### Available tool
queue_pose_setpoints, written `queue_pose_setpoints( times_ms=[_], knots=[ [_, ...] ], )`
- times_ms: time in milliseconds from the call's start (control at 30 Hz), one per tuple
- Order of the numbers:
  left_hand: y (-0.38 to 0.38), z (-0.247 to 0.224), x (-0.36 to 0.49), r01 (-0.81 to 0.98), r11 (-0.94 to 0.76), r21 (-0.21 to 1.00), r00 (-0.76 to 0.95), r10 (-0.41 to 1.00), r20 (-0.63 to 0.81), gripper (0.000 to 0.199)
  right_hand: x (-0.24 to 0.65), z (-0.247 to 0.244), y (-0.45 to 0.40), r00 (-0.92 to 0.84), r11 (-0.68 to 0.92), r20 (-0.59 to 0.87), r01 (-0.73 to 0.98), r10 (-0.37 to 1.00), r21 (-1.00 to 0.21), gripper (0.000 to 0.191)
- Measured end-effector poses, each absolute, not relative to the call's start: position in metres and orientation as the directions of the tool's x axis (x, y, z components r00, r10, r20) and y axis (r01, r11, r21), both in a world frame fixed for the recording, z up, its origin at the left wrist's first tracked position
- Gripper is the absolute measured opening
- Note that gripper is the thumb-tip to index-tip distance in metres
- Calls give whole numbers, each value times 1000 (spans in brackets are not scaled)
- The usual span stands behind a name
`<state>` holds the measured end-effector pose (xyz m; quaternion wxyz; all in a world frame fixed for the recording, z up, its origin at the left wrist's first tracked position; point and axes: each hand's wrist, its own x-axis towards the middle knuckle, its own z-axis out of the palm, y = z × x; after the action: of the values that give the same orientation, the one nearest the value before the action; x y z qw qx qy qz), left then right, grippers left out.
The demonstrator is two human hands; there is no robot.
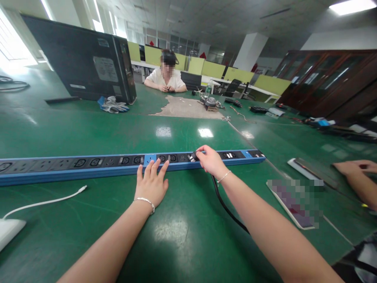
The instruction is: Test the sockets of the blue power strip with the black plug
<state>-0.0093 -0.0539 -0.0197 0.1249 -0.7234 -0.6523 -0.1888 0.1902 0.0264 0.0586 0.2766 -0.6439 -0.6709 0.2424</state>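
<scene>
A long blue power strip [100, 172] with rows of black sockets lies across the green table. The spread fingers of my left hand [152, 182] rest on its front edge, by a blue socket, holding nothing. Farther right, my right hand [210, 160] grips a black plug [193, 157] over the strip's sockets; metal prongs show at the plug's left side. From below that hand a black cable [220, 200] runs down and passes under my right forearm.
A white cable [44, 203] lies at left. A black computer case [85, 63] and gloves [113, 105] are behind the strip. Two phone-like devices lie at right, near another person's hands [352, 169]. A person [173, 78] sits across the table.
</scene>
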Motion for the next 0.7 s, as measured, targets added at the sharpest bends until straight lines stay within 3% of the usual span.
queue_pose_setpoints(
  times_ms=[100, 233, 700],
  knots=[
    [-54, -21, -10, 990, -122, 74, 77, 893, 443, 57, 169, 56, 28, -60, 104, 96, 811, 994, -576, 16],
    [-53, -21, -10, 989, -121, 83, 71, 890, 451, 58, 154, 59, 34, -29, 58, 74, 894, 997, -445, 19],
    [-54, -19, -10, 988, -127, 93, 73, 895, 439, 57, 130, 72, 31, 4, -9, -30, 983, 1000, -182, 29]
  ],
)
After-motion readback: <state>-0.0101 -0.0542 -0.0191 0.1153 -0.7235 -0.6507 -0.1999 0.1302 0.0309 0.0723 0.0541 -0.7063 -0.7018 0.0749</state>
